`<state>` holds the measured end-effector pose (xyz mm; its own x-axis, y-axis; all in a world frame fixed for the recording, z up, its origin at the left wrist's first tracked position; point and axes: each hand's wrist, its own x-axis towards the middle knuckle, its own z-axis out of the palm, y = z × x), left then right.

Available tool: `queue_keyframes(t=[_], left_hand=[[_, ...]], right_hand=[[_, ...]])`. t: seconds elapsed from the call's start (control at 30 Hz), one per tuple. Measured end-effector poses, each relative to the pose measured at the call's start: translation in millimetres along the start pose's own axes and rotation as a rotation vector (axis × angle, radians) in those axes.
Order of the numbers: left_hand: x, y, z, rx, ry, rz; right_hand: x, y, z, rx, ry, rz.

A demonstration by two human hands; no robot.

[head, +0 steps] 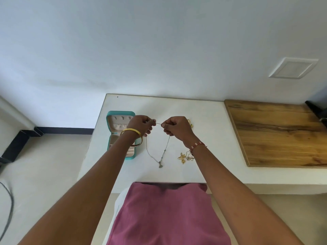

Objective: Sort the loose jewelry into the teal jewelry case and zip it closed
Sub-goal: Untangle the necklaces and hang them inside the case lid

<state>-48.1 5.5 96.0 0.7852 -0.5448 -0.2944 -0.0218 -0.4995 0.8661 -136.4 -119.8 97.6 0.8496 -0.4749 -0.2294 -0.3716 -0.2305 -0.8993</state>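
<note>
White table (203,131) set against a white wall (159,50), wooden board (276,133) at 3 o'clock, open teal jewelry case (115,133) at 9 o'clock, silver necklace (165,149) pinched by left hand (140,125) and right hand (177,129)

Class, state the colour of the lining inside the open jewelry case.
Pale beige lining, inside the teal jewelry case; head view.

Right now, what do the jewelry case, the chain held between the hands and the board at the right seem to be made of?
Jewelry case: teal shell, likely faux leather, smooth with a slight sheen; the pale lining looks like soft fabric. Necklace chain, pinched by left hand and right hand: thin, silver-toned metal, seemingly. Board: wood or wood-look laminate, with brown grain streaks.
</note>
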Motion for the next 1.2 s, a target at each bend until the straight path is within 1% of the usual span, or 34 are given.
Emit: queue_keyframes(t=[0.1, 0.3, 0.5, 0.63, 0.77, 0.9, 1.0, 1.2], left_hand=[[34, -13, 8, 0.022, 0.021, -0.041], [97, -34, 25, 0.084, 0.122, -0.076], [142, -46, 45, 0.167, 0.25, -0.105], [158, -50, 47, 0.275, 0.248, -0.092], [163, -49, 46, 0.374, 0.218, -0.057], [160, -48, 46, 0.427, 0.185, -0.04], [156, -46, 46, 0.423, 0.189, -0.039], [139, -34, 46, 0.362, 0.228, -0.011]], right_hand=[[34, 14, 3, -0.055, 0.009, 0.02], [99, 45, 13, -0.154, -0.006, 0.048], [146, 65, 21, -0.317, 0.009, -0.026], [164, 69, 24, -0.47, 0.02, -0.095], [171, 70, 23, -0.549, 0.039, -0.116], [168, 70, 23, -0.569, 0.045, -0.126], [163, 70, 24, -0.555, 0.055, -0.135], [144, 65, 24, -0.468, 0.174, -0.185]])
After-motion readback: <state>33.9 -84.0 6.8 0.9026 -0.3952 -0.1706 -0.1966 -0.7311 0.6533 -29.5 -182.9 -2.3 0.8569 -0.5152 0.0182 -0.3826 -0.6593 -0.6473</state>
